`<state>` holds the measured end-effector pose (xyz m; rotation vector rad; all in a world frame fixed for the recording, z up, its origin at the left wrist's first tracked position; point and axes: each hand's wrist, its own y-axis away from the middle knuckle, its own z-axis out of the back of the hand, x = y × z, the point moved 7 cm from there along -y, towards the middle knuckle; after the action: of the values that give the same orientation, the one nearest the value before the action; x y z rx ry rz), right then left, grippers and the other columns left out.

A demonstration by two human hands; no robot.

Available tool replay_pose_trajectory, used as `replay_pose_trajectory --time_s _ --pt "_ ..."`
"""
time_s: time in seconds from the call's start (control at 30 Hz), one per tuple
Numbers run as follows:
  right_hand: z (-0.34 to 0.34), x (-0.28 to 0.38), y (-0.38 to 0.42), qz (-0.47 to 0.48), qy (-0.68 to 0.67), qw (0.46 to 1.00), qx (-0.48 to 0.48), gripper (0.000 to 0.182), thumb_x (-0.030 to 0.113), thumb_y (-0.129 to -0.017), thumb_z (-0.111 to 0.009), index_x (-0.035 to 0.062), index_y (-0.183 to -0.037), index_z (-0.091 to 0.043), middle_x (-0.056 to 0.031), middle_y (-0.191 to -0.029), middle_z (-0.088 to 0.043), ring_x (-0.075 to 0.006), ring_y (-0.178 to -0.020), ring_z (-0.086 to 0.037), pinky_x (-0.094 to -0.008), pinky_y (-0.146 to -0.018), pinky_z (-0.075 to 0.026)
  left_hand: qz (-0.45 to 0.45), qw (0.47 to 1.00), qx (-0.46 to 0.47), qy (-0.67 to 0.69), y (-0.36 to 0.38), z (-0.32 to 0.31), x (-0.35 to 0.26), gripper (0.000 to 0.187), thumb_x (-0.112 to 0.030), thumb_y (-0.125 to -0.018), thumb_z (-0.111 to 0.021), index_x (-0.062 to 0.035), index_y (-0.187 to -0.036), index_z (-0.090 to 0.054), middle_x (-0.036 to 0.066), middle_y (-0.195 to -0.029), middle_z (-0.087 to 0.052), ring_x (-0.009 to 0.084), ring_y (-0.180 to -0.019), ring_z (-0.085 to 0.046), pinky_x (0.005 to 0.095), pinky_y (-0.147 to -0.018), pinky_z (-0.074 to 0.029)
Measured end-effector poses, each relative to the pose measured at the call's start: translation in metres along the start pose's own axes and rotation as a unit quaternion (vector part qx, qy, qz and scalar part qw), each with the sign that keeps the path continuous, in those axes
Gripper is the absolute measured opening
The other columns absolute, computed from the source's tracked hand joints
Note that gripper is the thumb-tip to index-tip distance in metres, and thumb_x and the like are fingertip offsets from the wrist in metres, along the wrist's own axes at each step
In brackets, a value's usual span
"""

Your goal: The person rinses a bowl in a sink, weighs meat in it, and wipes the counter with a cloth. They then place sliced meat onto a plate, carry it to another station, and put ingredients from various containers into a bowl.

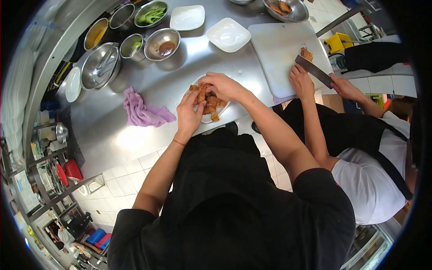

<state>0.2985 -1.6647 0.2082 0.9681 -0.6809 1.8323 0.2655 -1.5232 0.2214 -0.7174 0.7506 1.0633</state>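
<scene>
Wears black top (225,234) with wide, loose short sleeves (135,225). Shows tiny red mark (336,184) on right sleeve (317,191). Has thin orange-brown band (179,142) round left wrist (182,136), plus bare left hand (190,112), right hand (223,86) and forearms (157,180).

Light was bright over the steel counter (101,121), seemingly from above. A white glare burned out the metal just below the cloth (144,111), and the bowls (153,42) threw back small highlights, with soft, dim shadows beside them. The dishes (228,36) were nearly bleached. The black shirt (252,220) sank into darkness, its folds faint. The left hand (191,112), right hand (223,86) and food (210,108) were fairly sharp, without obvious motion blur. Wide-angle distortion bowed the rail (41,67) at left; the corners fell to black, and the lower-left shelving (45,202) looked small and soft.
</scene>
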Motion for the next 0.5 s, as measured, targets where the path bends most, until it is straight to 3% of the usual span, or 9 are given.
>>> replay_pose_trajectory --time_s 0.17,0.27,0.33,0.5 --pt "0.014 0.010 0.003 0.004 -0.013 0.999 -0.037 0.032 -0.008 -0.081 -0.058 0.0036 -0.111 -0.061 -0.0172 -0.100 -0.060 -0.0391 -0.091 -0.059 -0.0429 -0.080 -0.049 -0.004 1.000 0.003 0.004 -0.011 0.011 -0.010 0.031 -0.005 -0.081 -0.070 -0.0003 -0.111 -0.064 0.016 -0.105 -0.067 0.0264 -0.083 -0.067 0.0337 -0.078 -0.054" --pt "0.028 0.015 0.004 0.016 0.014 0.995 -0.093 0.030 -0.006 -0.082 -0.059 0.0024 -0.111 -0.061 -0.0178 -0.099 -0.060 -0.0392 -0.089 -0.059 -0.0434 -0.079 -0.049 -0.055 0.998 0.010 0.004 -0.030 0.018 -0.014 0.030 -0.006 -0.082 -0.069 -0.0016 -0.111 -0.065 0.016 -0.102 -0.068 0.0269 -0.081 -0.067 0.0330 -0.077 -0.054" --pt "0.038 0.015 0.007 -0.010 0.026 0.991 -0.133 0.027 -0.001 -0.084 -0.061 0.0017 -0.110 -0.062 -0.0180 -0.101 -0.060 -0.0380 -0.089 -0.060 -0.0425 -0.078 -0.049 -0.009 0.996 0.080 0.041 -0.045 0.014 -0.006 0.032 -0.005 -0.084 -0.069 0.0011 -0.115 -0.065 0.011 -0.101 -0.070 0.0155 -0.087 -0.066 0.0290 -0.079 -0.053" --pt "0.051 0.010 0.009 -0.070 0.004 0.986 -0.152 0.025 0.004 -0.084 -0.064 0.0003 -0.109 -0.064 -0.0181 -0.093 -0.062 -0.0315 -0.082 -0.062 -0.0392 -0.075 -0.050 0.073 0.970 0.199 0.117 -0.079 0.011 -0.002 0.031 -0.003 -0.086 -0.066 0.0042 -0.116 -0.064 0.008 -0.103 -0.070 0.0121 -0.091 -0.064 0.0276 -0.081 -0.052"
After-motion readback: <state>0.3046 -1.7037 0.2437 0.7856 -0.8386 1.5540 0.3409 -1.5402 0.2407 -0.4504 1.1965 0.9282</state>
